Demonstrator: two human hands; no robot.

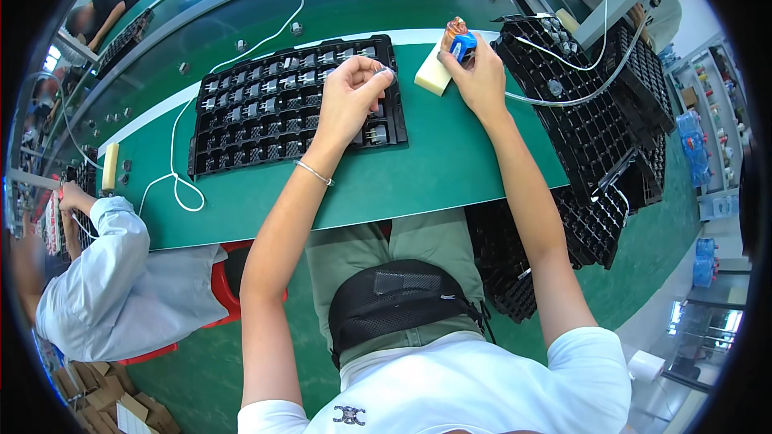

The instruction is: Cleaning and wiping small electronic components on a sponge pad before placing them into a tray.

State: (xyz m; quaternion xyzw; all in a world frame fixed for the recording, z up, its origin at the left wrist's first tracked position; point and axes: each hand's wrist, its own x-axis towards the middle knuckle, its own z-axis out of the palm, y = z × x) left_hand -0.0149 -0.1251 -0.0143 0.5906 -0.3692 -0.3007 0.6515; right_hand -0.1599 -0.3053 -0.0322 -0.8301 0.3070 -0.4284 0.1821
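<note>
Left hand (347, 96) curled, fingertips pinched over black tray (241, 124)

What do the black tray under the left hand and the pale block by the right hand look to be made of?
Black tray: apparently thin moulded plastic, slightly glossy, with a regular grid of formed pockets. Pale block: possibly foam or sponge, matte cream with soft edges; the picture cannot settle it.

Matt black plastic tray (241, 124); smooth green mat (450, 161).
</note>
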